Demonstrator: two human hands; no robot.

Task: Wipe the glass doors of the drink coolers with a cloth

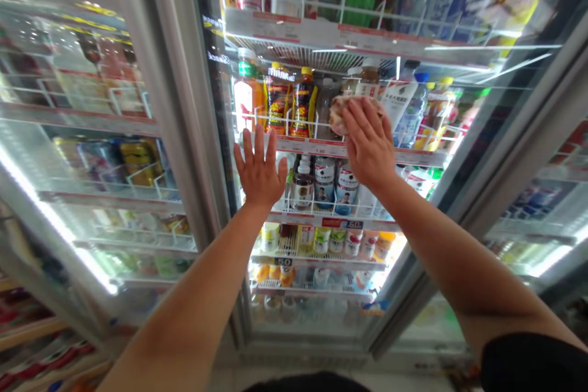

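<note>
Your right hand sits just right of frame centre, palm flat, fingers stretched out over a crumpled pinkish-white cloth. It isn't clenched: the cloth is pinned against the glass by palm pressure, not gripped. Only the cloth's upper-left edge shows past your fingertips.

Left hand is left of centre and slightly lower, released, all fingers spread, palm flat on the same tall glass cooler door. It holds nothing. My read is that it's there as a brace, steadying you and the door while the other palm pushes.

The cloth is on the outer face of the glass, level with the second shelf from the top. Behind it are dark bottles with yellow caps in a white wire shelf rack. One shelf down, under your right wrist, are small white-capped bottles.

A grey metal door frame runs down the frame left of your left hand. Both forearms reach up from the bottom corners, well apart.
</note>
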